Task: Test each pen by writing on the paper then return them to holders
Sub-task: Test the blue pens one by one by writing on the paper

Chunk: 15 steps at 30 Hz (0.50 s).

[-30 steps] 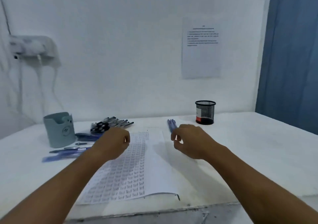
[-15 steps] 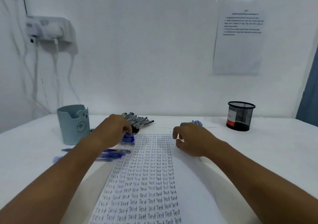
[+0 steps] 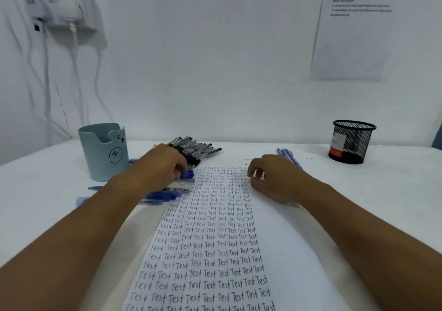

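Table: white, fills the lower half of the frame, set against a white wall.

Paper: large white sheet at lower centre, its left half filled with rows of the handwritten word "Test".

Notice: printed sheet on the wall, upper right; text too small to read.

Socket box: upper left on the wall, white cables hanging below.

Left hand: centre left, at the paper's upper left corner, fingers curled down onto a blue pen; whether it actually grips the pen cannot be told.

Right hand: centre right, resting on the paper's upper part, fingers loosely curled, holding nothing.

Blue-grey holder: bear face on its side, standing left of the left hand.

Black mesh holder: red-and-white label, far right on the table.

Black pens: a bundle lying just behind the left hand.

Blue pens: several lying beneath the left wrist, beside the paper's left edge.

More blue pens: a few just behind the right hand.
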### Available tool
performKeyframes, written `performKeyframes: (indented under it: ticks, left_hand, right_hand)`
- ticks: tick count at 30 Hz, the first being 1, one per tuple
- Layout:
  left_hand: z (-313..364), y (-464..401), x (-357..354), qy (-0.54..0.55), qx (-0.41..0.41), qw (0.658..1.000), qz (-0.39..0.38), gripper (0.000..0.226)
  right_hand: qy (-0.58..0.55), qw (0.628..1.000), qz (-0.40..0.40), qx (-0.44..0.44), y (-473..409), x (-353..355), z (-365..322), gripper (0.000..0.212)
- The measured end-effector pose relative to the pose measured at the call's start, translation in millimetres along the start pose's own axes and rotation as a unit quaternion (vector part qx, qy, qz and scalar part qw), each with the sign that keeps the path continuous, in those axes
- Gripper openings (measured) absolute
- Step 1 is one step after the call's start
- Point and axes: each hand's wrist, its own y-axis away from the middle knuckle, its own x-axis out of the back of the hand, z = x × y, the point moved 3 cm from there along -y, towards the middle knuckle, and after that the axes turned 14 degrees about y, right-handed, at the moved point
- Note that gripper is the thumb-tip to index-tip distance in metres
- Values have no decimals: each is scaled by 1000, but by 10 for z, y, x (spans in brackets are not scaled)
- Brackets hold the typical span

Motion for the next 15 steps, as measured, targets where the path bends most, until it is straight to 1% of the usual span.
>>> performKeyframes:
  ticks: [5,15]
  left_hand:
    - [4,34,-24,-5,-1,1000,-9,31]
    - [-20,52,4,27,16,999,-22,28]
  right_hand:
    - [-10,1000,7,-2,-8,-15,33,7]
    - [-2,1000,12,6,-14,6,5,12]
